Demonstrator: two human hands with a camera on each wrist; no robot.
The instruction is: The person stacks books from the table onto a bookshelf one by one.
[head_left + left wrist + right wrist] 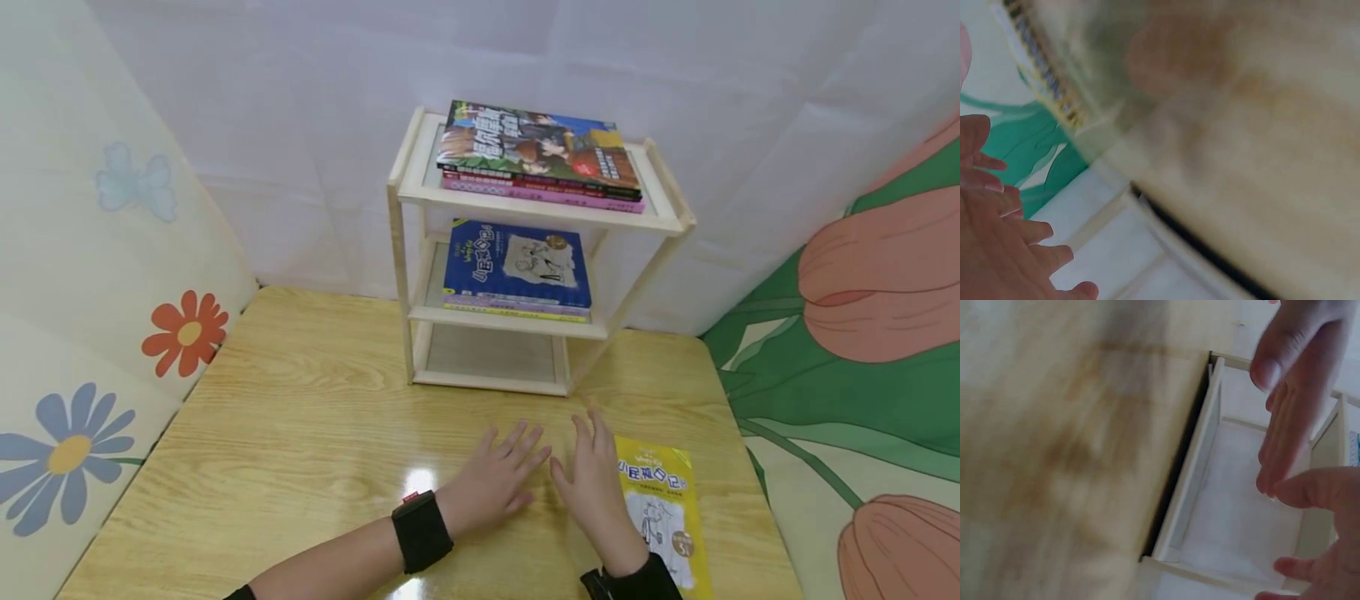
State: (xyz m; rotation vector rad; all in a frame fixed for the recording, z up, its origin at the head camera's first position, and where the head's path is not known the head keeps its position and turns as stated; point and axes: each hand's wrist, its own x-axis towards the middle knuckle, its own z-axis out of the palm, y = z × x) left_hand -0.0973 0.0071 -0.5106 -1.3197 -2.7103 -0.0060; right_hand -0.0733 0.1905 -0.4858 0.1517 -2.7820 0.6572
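Note:
My left hand is held over the wooden table with its fingers spread, holding nothing. Close beside it, my right hand reaches forward with thumb and fingers apart, also holding nothing. A yellow comic-style book lies flat on the table, and the right hand and wrist cover part of its left side. Beyond both hands stands a small pale wooden shelf. The left hand shows at the left of its wrist view. In the right wrist view the shelf frame appears behind both hands.
A stack of books with a colourful cover lies on the shelf's top tier. A blue book tops another stack on the middle tier. The table extends left of the shelf. Flower-printed cloth and white cloth surround it.

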